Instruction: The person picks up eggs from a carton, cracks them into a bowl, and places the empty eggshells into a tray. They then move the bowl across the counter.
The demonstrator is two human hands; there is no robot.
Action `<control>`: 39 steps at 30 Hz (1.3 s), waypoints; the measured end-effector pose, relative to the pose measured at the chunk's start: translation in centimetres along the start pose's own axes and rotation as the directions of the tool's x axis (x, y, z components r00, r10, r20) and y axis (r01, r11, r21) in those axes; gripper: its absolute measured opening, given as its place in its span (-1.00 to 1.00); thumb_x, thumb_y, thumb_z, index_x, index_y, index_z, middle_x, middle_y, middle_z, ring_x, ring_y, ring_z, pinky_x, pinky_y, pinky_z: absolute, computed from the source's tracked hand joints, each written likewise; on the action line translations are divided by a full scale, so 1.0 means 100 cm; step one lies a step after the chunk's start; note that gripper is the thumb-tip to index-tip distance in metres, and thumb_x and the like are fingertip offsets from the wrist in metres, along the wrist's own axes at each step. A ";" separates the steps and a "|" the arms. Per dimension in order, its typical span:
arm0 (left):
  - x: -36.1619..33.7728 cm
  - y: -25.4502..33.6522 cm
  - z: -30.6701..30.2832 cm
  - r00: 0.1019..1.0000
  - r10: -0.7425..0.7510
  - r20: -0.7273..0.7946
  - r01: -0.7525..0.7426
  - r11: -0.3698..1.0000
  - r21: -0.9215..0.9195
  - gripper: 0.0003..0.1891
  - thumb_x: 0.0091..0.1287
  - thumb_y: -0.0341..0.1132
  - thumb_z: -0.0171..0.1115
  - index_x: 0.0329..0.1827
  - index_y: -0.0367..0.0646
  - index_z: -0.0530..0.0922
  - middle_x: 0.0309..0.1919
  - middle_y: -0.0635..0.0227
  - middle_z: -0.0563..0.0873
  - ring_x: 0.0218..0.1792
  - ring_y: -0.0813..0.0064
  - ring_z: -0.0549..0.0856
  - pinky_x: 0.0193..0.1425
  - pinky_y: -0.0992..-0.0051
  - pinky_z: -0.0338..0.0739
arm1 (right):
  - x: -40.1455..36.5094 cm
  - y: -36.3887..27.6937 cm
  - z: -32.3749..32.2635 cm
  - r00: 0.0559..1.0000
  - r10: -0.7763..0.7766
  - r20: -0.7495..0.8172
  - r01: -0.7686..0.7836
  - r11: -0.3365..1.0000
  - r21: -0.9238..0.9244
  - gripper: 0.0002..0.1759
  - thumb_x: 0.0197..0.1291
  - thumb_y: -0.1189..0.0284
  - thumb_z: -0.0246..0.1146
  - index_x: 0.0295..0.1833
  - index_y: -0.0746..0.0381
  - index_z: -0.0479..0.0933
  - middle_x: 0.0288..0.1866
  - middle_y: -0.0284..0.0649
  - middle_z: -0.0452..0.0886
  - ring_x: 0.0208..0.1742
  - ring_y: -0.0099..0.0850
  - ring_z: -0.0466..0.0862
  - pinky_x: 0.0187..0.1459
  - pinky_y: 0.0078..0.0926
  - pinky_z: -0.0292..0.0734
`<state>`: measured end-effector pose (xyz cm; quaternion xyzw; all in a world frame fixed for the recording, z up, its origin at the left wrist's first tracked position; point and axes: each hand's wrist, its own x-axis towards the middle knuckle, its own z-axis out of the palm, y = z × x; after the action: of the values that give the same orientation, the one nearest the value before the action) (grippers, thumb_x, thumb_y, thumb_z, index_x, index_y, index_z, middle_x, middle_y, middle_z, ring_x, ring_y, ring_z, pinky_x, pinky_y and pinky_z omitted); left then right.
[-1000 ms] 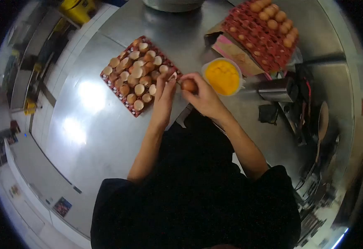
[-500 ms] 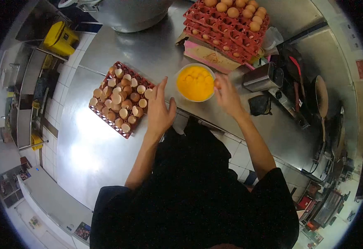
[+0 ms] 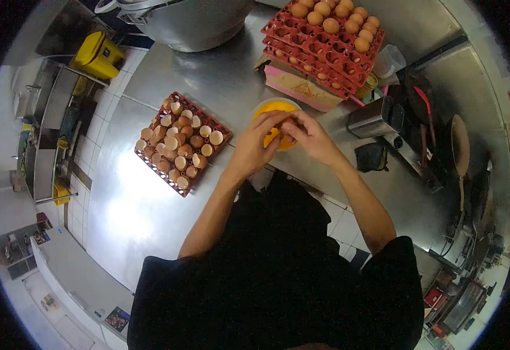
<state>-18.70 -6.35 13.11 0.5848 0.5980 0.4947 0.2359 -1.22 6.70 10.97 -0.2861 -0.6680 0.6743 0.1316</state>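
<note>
both hands meet right over the yellow bowl point(image 3: 273, 101), left hand point(image 3: 253, 149) and right hand point(image 3: 313, 139), fingers of both curled in and gripping a brown egg point(image 3: 286, 132) between them, just above the pool of yolk. it's tight in there.

what could go wrong? plenty. if the thumbs press too hard, i'd expect the shell to crumble and drop bits into the bowl, and they'd be hard to spot in all that yellow. if the egg sits off-centre, the contents could run down the rim onto the steel desk point(image 3: 127, 195). wet fingers are another worry: a slippery half could fall in whole. the bowl stands close to the desk's near edge, so a knock from a wrist might slide it toward the person. the tray of empty shells point(image 3: 179, 144) lies off to the left, apart from the bowl, so any drip on the way across would land on the desk.

now the blind spots. the egg is mostly covered by fingers, so i can't tell whether it is cracked, split or whole. the hands hide much of the bowl, and its fill level is unclear. the stacked trays of whole eggs point(image 3: 332, 36) are cut by the lens edge, the big metal pot point(image 3: 190, 22) is only partly in view, and the dark clutter at far right is too murky to name.
</note>
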 end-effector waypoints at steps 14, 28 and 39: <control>0.007 -0.015 -0.003 0.993 -0.114 0.022 0.113 0.992 0.049 -0.61 0.48 -0.47 0.48 0.33 -0.36 0.68 0.20 0.03 0.78 0.17 0.09 0.89 0.28 0.23 0.80 | 0.020 -0.024 -0.008 0.977 -0.099 0.190 0.162 0.921 -0.354 -0.62 0.52 0.39 0.31 0.31 0.40 0.59 0.05 -0.14 0.77 0.07 -0.36 0.76 0.17 -0.35 0.66; 0.012 -0.018 -0.002 0.993 -0.118 -0.013 0.119 0.992 0.045 -0.58 0.41 -0.52 0.49 0.33 -0.33 0.73 0.21 0.03 0.81 0.14 0.08 0.90 0.28 0.25 0.82 | 0.031 -0.024 -0.007 0.983 -0.063 0.175 0.139 0.872 -0.470 -0.59 0.47 0.31 0.25 0.21 0.41 0.56 0.11 0.14 0.74 0.17 0.06 0.75 0.26 -0.07 0.62; 0.013 -0.021 0.000 0.994 -0.101 -0.028 0.103 0.993 0.061 -0.58 0.38 -0.48 0.52 0.30 -0.30 0.77 0.21 0.01 0.82 0.11 0.06 0.90 0.28 0.23 0.81 | 0.032 -0.025 -0.008 0.972 -0.125 0.198 0.214 0.819 -0.532 -0.58 0.49 0.31 0.21 0.26 0.40 0.52 0.11 0.14 0.74 0.21 0.10 0.74 0.29 -0.04 0.61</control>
<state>-19.94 -4.77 11.68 0.5544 0.6450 0.4704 0.2352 -3.82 9.34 12.74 -0.1982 -0.8642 0.4596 0.0516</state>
